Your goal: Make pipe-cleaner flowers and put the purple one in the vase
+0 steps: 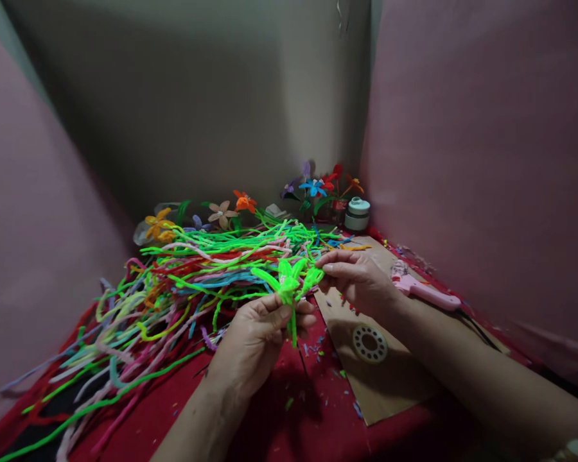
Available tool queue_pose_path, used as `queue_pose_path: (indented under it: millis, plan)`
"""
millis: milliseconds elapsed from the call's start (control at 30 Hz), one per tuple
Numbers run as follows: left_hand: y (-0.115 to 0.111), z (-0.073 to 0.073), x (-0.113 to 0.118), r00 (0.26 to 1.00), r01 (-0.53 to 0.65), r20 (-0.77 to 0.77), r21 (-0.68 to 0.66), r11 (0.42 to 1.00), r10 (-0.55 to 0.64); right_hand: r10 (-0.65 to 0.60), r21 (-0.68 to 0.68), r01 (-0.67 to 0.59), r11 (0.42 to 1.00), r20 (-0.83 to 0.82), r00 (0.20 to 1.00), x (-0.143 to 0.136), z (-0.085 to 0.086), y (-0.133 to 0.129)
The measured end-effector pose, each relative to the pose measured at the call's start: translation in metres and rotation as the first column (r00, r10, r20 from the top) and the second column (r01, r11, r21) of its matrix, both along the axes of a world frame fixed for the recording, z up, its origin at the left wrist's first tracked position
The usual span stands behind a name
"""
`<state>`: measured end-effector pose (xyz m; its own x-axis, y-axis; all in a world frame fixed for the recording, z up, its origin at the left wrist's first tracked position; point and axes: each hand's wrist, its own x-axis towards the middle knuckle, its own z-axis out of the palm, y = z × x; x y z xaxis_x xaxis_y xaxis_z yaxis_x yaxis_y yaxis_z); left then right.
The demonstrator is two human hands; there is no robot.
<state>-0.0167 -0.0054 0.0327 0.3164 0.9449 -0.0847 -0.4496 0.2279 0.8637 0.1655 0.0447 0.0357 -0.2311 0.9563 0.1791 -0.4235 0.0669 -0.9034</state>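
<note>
A bright green pipe-cleaner flower (289, 282) with looped petals and a short stem is held up over the table. My left hand (260, 333) pinches it at the base, thumb in front, and the stem hangs down past the fingers. At its right side, my right hand (351, 273) has thumb and forefinger closed on the tip of one petal. A large heap of loose pipe cleaners (207, 256) in green, pink, red, blue and other colours lies behind and left of the hands.
A pink glue gun (428, 294) and a round disc with holes (370, 343) lie at the right, around a cardboard sheet (390, 391). Finished pipe-cleaner flowers (245, 201) and a lidded jar (357, 215) stand at the back. Fuzzy scraps dot the red cloth (270, 417).
</note>
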Motion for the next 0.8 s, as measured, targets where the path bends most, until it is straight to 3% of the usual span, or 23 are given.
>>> queue_pose_path:
  millis: [167, 267, 367, 467, 567, 667, 733, 800]
  plan:
    - [0.004, -0.001, 0.001, 0.998, -0.049, 0.037, -0.035, 0.998, 0.050, -0.032, 0.026, 0.030, 0.999, 0.067, 0.997, 0.000, -0.002, 0.000]
    - [0.006, -0.002, 0.001, 0.994, -0.105, 0.034, -0.054, 0.993, 0.106, -0.171, 0.134, 0.149, 0.980, 0.172, 0.970, -0.001, -0.002, -0.003]
    - [0.005, -0.001, 0.002, 0.989, -0.141, 0.026, -0.047, 0.989, 0.143, -0.401, 0.386, 0.274, 0.881, 0.302, 0.865, -0.002, -0.001, -0.008]
    - [0.004, 0.000, 0.003, 0.990, -0.142, 0.021, -0.031, 0.989, 0.143, -0.538, 0.595, 0.265, 0.759, 0.344, 0.769, -0.005, 0.001, -0.015]
    - [0.003, 0.002, 0.002, 0.989, -0.147, 0.025, -0.017, 0.989, 0.147, -0.564, 0.641, 0.242, 0.729, 0.361, 0.742, -0.004, 0.004, -0.019]
    - [0.002, 0.004, 0.001, 0.983, -0.180, 0.034, 0.002, 0.984, 0.180, -0.618, 0.639, 0.295, 0.711, 0.368, 0.695, 0.017, 0.004, -0.019]
    - [0.001, 0.005, -0.001, 0.981, -0.193, 0.041, 0.028, 0.981, 0.192, -0.669, 0.630, 0.326, 0.705, 0.440, 0.599, 0.046, -0.004, -0.019]
    - [0.000, 0.006, -0.002, 0.981, -0.189, 0.056, 0.062, 0.980, 0.186, -0.705, 0.628, 0.326, 0.707, 0.589, 0.395, 0.084, -0.019, -0.020]
